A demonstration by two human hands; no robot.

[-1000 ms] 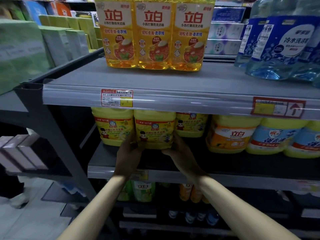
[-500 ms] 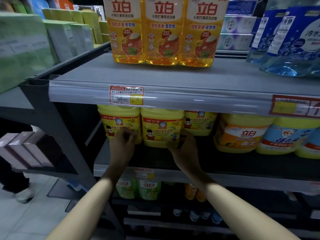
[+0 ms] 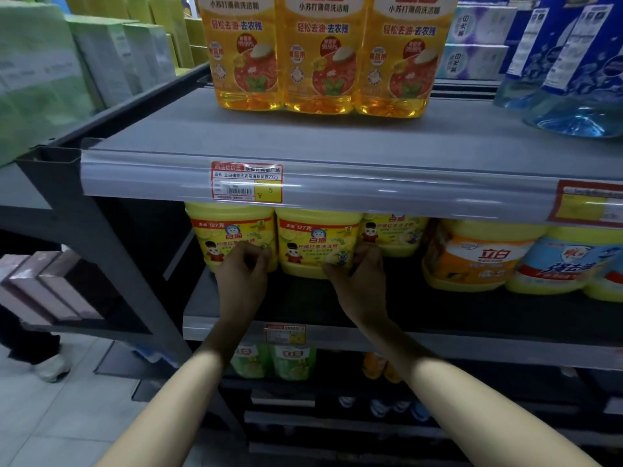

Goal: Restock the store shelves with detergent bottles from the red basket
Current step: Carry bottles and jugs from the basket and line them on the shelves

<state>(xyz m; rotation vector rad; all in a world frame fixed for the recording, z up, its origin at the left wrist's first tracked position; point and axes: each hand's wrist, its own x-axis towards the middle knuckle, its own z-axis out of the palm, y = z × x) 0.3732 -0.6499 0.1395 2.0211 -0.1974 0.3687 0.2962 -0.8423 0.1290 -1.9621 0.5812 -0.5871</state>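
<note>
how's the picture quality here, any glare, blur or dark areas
Head view: glare streaks run along the clear price rail; the middle shelf lies in shadow, the racks below even darker; the green boxes at the left edge are blurred; the wide lens bows the shelf lines.

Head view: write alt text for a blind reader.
Two bare hands reach onto a dark shelf: left hand, fingers curled, before the left yellow plastic detergent jug; right hand gripping the middle yellow jug's right edge. Orange plastic bottles stand above.
</note>
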